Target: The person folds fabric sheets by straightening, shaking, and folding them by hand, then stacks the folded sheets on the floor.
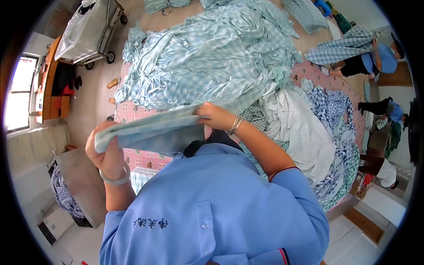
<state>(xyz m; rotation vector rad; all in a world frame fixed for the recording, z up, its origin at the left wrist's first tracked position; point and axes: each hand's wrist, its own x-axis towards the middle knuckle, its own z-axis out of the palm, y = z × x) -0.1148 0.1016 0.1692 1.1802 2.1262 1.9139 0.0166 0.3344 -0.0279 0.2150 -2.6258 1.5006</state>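
A pale blue-green checked sheet (154,128), partly folded, is stretched in front of my body. My left hand (106,148), with a bangle on the wrist, is closed around its left end. At the other end, my right hand (216,116) grips the upper edge, fingers wrapped over the fabric. From near the right hand, similar cloth trails toward a large heap of checked sheets (207,62). Beneath lies a pink patterned cover (134,115), and a folded checked piece (143,176) rests close to my left forearm.
White cloth (300,132) and dark blue checked fabric (329,119) are piled to the right. A wheeled cart (88,39) stands at upper left. One person (380,59) handles a checked cloth at far right; other people are beyond. Sandals (113,83) lie on the floor.
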